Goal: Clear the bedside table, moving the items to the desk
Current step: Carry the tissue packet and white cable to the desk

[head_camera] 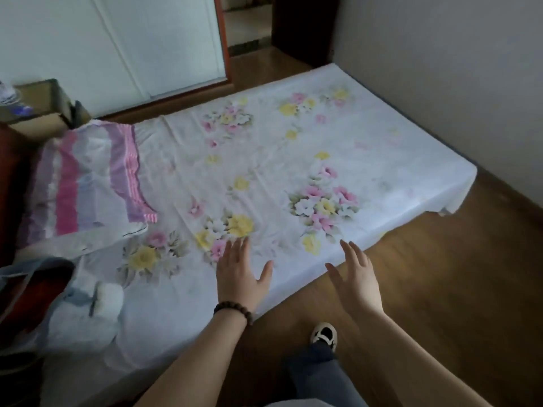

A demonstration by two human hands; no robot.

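The bedside table (41, 95) stands at the far left beyond the bed, a tan top with dark edges. A blurred white and purple item (11, 98) sits on it, cut off by the frame's left edge. My left hand (241, 274), with a bead bracelet on the wrist, hovers open over the near edge of the floral bed sheet (264, 160). My right hand (355, 277) is open too, fingers spread, above the bed's edge and the wooden floor. Neither hand holds anything. The desk is not in view.
A striped pink and purple pillow (85, 183) lies at the bed's head. A white bag or bundle (85, 312) rests on the near left corner. White wardrobe doors (132, 45) stand behind, a doorway (249, 22) farther back. A wall runs along the right.
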